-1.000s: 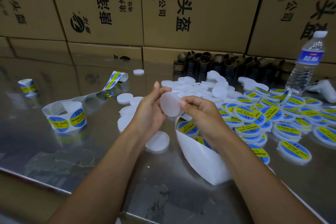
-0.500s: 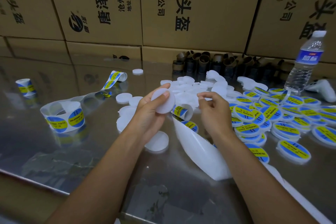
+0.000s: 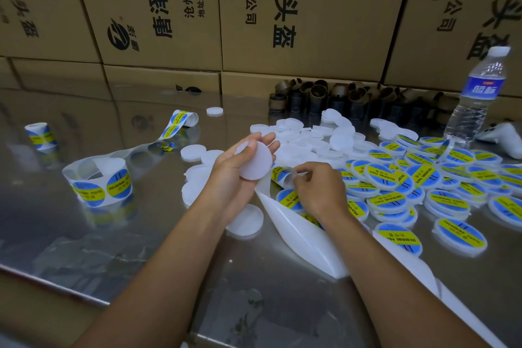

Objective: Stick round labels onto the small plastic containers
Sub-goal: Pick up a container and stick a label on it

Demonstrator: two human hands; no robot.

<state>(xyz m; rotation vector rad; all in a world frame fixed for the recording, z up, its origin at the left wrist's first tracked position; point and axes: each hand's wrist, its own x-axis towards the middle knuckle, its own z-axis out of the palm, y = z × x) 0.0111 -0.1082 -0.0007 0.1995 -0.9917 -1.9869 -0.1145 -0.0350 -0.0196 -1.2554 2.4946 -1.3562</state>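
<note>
Steel table [image 3: 135, 237], left hand [image 3: 232, 178] holds container [image 3: 256, 161]

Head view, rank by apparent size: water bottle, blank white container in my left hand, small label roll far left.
Largest: clear plastic water bottle.
Then: blank white round plastic container, though it is nearest the camera.
Smallest: small blue-and-yellow label roll, farther away.

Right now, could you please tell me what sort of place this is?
Probably a small packing workshop or stockroom: stacked cardboard cartons behind a steel table, a pile of labelled containers, and a label roll.
</note>
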